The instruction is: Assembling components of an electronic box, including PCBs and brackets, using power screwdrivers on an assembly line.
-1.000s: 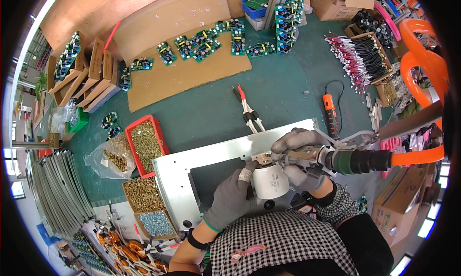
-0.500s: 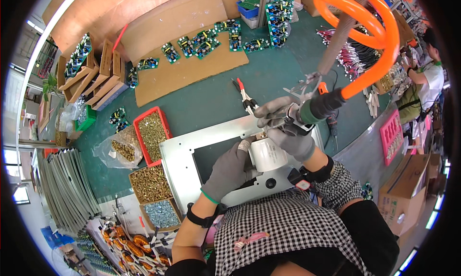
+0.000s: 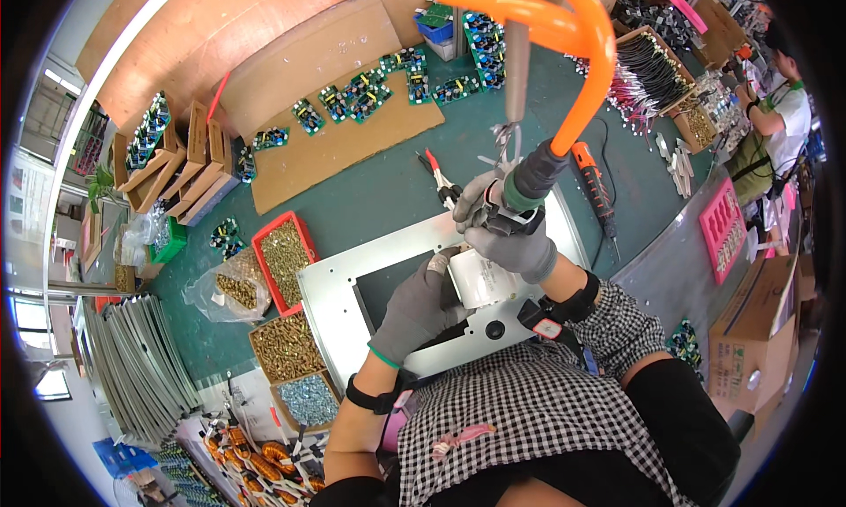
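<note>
Both my hands wear grey gloves and work over a silver metal panel (image 3: 333, 306) with a large rectangular opening. My left hand (image 3: 414, 302) has its fingers closed against the left side of a white cylinder (image 3: 483, 279), steadying it over the panel. My right hand (image 3: 515, 247) is wrapped round an air screwdriver (image 3: 520, 197) with a black and green body, held upright just beyond the cylinder. An orange coiled hose (image 3: 586, 84) rises from its top. The driver's tip is hidden behind the right hand and the cylinder.
Left of the panel stand a red bin (image 3: 286, 258) of brass parts, a plastic bag (image 3: 231, 288) and a box of screws (image 3: 286, 346). Pliers (image 3: 442, 179) and an orange electric screwdriver (image 3: 595, 185) lie beyond. Circuit boards (image 3: 357, 97) rest on cardboard. Another person (image 3: 780, 119) works at far right.
The driver and its hose have swung left and stand more upright in my right hand. My left hand keeps its hold on the cylinder. The whole view has shifted slightly.
</note>
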Motion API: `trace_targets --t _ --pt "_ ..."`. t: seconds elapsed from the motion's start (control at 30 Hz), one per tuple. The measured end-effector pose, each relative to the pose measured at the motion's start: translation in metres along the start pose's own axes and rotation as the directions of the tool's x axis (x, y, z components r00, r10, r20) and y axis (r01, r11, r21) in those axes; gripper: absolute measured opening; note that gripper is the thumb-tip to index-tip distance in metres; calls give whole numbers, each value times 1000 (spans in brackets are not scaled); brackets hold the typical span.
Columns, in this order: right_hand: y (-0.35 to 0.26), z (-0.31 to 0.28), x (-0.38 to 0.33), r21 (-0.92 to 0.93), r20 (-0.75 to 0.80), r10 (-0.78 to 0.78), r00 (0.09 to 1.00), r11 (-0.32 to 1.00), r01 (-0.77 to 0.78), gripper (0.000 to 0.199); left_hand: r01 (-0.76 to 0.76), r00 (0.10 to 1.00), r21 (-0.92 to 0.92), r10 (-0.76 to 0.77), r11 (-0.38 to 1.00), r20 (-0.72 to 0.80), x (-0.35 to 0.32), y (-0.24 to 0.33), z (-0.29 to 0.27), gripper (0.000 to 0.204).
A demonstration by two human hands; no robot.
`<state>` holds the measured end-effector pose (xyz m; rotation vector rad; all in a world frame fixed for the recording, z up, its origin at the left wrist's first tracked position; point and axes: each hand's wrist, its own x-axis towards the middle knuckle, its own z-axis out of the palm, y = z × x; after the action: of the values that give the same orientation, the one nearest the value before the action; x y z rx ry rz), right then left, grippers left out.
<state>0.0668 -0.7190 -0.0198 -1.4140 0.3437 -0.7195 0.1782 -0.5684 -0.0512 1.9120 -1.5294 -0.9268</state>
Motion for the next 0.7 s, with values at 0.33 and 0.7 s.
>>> trace_targets --t 0.33,0.7 --pt "-1 1 6 93 1 -41 999 995 41 38 43 989 -375 -93 926 -115 -24 -27 13 72" --pt "-70 52 -16 658 207 -303 930 747 97 39 -82 962 -994 -266 -68 -61 -65 -18 18 38"
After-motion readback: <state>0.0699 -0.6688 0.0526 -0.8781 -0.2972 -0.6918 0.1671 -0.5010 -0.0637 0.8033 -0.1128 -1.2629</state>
